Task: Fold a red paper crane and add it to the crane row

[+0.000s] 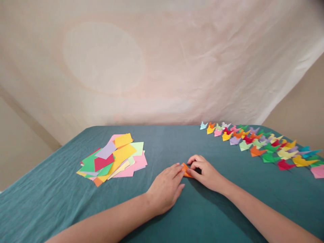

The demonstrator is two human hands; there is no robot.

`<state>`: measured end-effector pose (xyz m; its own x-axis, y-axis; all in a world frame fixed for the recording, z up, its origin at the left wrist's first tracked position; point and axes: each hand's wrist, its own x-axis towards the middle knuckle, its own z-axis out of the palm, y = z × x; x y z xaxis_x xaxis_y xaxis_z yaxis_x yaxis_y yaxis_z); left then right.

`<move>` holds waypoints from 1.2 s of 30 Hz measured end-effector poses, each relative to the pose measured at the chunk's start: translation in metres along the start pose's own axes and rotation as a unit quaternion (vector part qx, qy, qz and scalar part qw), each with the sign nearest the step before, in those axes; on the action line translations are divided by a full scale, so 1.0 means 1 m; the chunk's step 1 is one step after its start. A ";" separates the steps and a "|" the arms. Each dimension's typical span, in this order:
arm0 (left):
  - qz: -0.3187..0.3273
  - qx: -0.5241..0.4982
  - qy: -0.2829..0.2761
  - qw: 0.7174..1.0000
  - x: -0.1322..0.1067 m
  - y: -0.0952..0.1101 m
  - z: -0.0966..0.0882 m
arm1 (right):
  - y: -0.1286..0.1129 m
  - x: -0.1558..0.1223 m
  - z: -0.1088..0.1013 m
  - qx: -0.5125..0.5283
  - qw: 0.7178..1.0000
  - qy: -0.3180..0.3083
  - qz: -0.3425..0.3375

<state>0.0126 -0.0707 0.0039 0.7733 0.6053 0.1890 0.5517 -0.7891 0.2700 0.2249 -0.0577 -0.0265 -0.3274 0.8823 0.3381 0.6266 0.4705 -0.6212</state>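
Observation:
A small piece of folded orange paper (186,170) lies on the table in the middle of the head view. My left hand (165,187) rests flat at its left side, fingers stretched out with the tips over the paper and the thumb apart below. From the right, my right hand (202,170) pinches the paper's right edge, with the index finger and thumb curled at it. Part of the orange paper is hidden under my fingers, so its full folded shape does not show.
A loose pile of coloured paper sheets (101,165) lies to the left. Rows of small folded paper birds (258,151) in many colours stand along the right side. A dark green cloth (162,145) covers the table, and a pale sheet (164,67) hangs behind it.

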 end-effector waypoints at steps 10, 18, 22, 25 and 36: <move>0.006 0.011 -0.024 1.000 0.002 -0.001 0.002 | 0.000 -0.001 -0.001 -0.022 1.000 0.003 0.018; 0.011 0.020 -0.024 0.999 0.003 -0.002 0.003 | 0.003 -0.001 0.002 -0.042 0.998 0.012 0.034; 0.013 0.019 -0.016 1.000 0.002 -0.004 0.005 | 0.005 -0.001 0.003 -0.045 0.998 0.015 0.029; 0.012 0.019 -0.014 1.000 0.002 -0.005 0.006 | 0.006 0.000 0.004 -0.049 0.998 0.013 0.030; 0.010 0.032 -0.017 0.999 0.002 -0.006 0.009 | 0.003 0.001 0.004 -0.064 0.997 0.021 0.026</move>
<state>0.0137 -0.0657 -0.0054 0.7939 0.5861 0.1617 0.5538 -0.8069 0.2056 0.2241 -0.0555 -0.0310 -0.2634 0.9032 0.3388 0.7280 0.4165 -0.5446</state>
